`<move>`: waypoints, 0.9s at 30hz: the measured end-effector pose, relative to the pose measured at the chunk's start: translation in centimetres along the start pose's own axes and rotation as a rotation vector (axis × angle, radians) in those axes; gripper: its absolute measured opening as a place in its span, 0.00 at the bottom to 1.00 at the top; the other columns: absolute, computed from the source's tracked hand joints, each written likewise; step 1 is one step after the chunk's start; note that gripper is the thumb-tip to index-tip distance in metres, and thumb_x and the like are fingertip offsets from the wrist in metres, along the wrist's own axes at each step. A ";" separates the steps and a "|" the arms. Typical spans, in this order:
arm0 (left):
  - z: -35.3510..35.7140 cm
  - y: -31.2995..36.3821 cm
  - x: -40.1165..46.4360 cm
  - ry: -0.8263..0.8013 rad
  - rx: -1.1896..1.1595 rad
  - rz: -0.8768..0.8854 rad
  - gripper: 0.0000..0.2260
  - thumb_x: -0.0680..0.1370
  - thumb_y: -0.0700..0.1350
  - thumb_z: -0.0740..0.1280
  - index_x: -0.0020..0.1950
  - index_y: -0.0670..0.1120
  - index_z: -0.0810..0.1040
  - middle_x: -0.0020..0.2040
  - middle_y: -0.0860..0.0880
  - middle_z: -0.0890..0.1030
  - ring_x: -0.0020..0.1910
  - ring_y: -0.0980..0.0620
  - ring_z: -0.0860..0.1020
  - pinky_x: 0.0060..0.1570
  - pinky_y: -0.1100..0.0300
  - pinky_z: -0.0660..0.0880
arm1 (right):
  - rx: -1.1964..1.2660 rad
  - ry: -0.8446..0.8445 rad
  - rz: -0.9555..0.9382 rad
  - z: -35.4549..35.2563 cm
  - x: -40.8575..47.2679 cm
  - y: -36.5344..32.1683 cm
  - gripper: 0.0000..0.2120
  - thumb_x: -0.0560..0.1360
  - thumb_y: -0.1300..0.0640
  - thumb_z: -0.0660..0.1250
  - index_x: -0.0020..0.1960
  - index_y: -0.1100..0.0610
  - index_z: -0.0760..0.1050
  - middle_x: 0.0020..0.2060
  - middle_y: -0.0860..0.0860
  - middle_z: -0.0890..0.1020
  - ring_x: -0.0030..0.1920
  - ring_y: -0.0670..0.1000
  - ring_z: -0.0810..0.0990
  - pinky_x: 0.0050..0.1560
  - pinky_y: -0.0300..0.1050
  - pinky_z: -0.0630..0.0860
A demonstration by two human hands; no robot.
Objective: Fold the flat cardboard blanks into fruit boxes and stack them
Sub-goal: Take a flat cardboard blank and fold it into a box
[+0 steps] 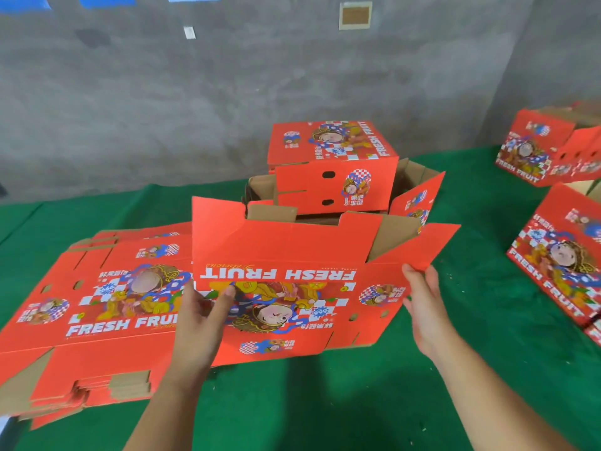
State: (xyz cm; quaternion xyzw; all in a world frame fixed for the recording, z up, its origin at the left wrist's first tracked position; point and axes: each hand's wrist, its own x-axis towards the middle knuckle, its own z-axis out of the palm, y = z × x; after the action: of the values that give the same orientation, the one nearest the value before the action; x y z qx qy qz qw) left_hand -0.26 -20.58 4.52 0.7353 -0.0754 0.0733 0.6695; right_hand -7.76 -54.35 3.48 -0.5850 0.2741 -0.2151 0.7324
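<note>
Blank, red cardboard printed with a cartoon figure and checkered pattern, is held partly opened above the green cloth in front of the person. Its "FRESH FRUIT" lettering reads upside down from this view, with a line of yellow script above it too small to read, and some Chinese characters near the figure that I cannot make out. The left hand grips the blank's left edge, thumb lying over the printed face and the other fingers hidden behind the board. The right hand is at the right edge, fingers fairly straight against the side panel; whether it pinches the board or only presses it is hard to tell.

To the left, a pile of flat blanks lies on the cloth, the top one reading "FRESH FRUIT" the right way up; the pile's left side is cut off by the frame. Behind the held blank, a folded box with oval hand holes sits inside an open box, "FRESH FRUIT" running along its top. At the right, more boxes carry the same words and are partly cut off. A grey wall stands behind.
</note>
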 end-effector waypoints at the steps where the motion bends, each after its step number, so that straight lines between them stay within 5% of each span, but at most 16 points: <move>1: 0.6 -0.3 -0.2 -0.007 -0.002 0.017 0.18 0.73 0.60 0.73 0.59 0.56 0.75 0.46 0.52 0.85 0.44 0.54 0.81 0.45 0.61 0.79 | 0.021 -0.003 -0.014 -0.1 -0.2 -0.5 0.11 0.82 0.48 0.64 0.62 0.34 0.73 0.53 0.32 0.84 0.50 0.31 0.82 0.55 0.44 0.72; 6: 1.6 -1.5 -1.6 -0.069 0.014 -0.001 0.24 0.70 0.64 0.76 0.60 0.58 0.73 0.49 0.51 0.86 0.46 0.53 0.85 0.43 0.67 0.79 | 0.148 -0.103 0.043 -1.3 -1.5 -1.0 0.16 0.83 0.43 0.59 0.70 0.34 0.71 0.64 0.38 0.81 0.63 0.38 0.78 0.65 0.54 0.71; 8: 2.6 -1.9 -2.4 -0.211 0.032 -0.016 0.28 0.72 0.61 0.77 0.69 0.58 0.72 0.54 0.50 0.86 0.51 0.53 0.85 0.47 0.67 0.79 | 0.134 -0.209 0.131 -0.9 -2.9 -0.5 0.15 0.81 0.45 0.62 0.65 0.45 0.77 0.56 0.48 0.86 0.54 0.45 0.83 0.54 0.49 0.79; 11: 4.1 -2.6 -3.5 -0.286 0.017 -0.063 0.41 0.74 0.54 0.78 0.80 0.60 0.58 0.66 0.52 0.80 0.64 0.52 0.80 0.61 0.56 0.77 | 0.097 -0.285 0.230 0.2 -4.7 0.6 0.10 0.81 0.50 0.63 0.48 0.53 0.79 0.37 0.53 0.86 0.35 0.50 0.85 0.34 0.42 0.80; 13: 4.2 -3.1 -3.9 -0.279 0.055 -0.045 0.44 0.74 0.54 0.78 0.82 0.61 0.54 0.73 0.54 0.75 0.71 0.53 0.75 0.67 0.51 0.71 | 0.006 -0.361 0.223 0.3 -5.0 0.6 0.19 0.82 0.38 0.62 0.55 0.53 0.81 0.43 0.53 0.87 0.42 0.52 0.87 0.41 0.46 0.81; 15: 3.4 -3.4 -4.4 -0.272 0.075 -0.053 0.41 0.73 0.55 0.79 0.79 0.63 0.57 0.71 0.54 0.76 0.69 0.51 0.76 0.65 0.50 0.73 | -0.121 -0.434 0.159 -0.5 -4.1 0.5 0.38 0.69 0.30 0.72 0.74 0.42 0.69 0.57 0.51 0.86 0.56 0.53 0.86 0.53 0.53 0.82; 18: 1.8 -3.1 -4.6 -0.243 -0.029 -0.169 0.30 0.69 0.60 0.80 0.67 0.59 0.72 0.64 0.47 0.82 0.65 0.42 0.79 0.61 0.47 0.79 | -0.276 -0.581 -0.058 -1.7 -3.2 -0.2 0.55 0.63 0.38 0.81 0.75 0.21 0.45 0.69 0.36 0.77 0.65 0.41 0.79 0.60 0.49 0.81; 22: 1.1 -1.1 -4.1 -0.251 -0.028 -0.108 0.31 0.70 0.61 0.78 0.71 0.62 0.72 0.60 0.53 0.82 0.61 0.55 0.80 0.59 0.56 0.79 | -0.287 -0.511 -0.272 -1.8 -1.4 1.0 0.47 0.77 0.66 0.72 0.79 0.30 0.53 0.69 0.29 0.74 0.62 0.33 0.78 0.54 0.27 0.74; 25: 1.7 0.4 -4.1 -0.220 0.036 -0.091 0.29 0.69 0.59 0.77 0.68 0.68 0.73 0.72 0.51 0.74 0.70 0.53 0.75 0.69 0.50 0.73 | -0.264 -0.316 -0.337 -1.4 -1.1 1.0 0.35 0.83 0.68 0.62 0.79 0.36 0.60 0.69 0.37 0.77 0.68 0.38 0.76 0.64 0.34 0.74; 27: 1.5 1.5 -3.7 -0.287 0.123 -0.110 0.18 0.69 0.60 0.76 0.59 0.66 0.81 0.77 0.48 0.69 0.75 0.46 0.70 0.73 0.44 0.70 | -0.295 -0.197 -0.365 -1.8 -0.5 1.0 0.36 0.84 0.66 0.60 0.80 0.34 0.54 0.68 0.42 0.79 0.67 0.43 0.78 0.69 0.47 0.72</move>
State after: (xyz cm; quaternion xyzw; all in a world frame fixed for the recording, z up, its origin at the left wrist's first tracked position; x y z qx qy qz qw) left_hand -4.19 -22.19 5.06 0.7807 -0.1252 -0.0648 0.6087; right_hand -9.33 -55.09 2.30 -0.7436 0.1195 -0.2433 0.6112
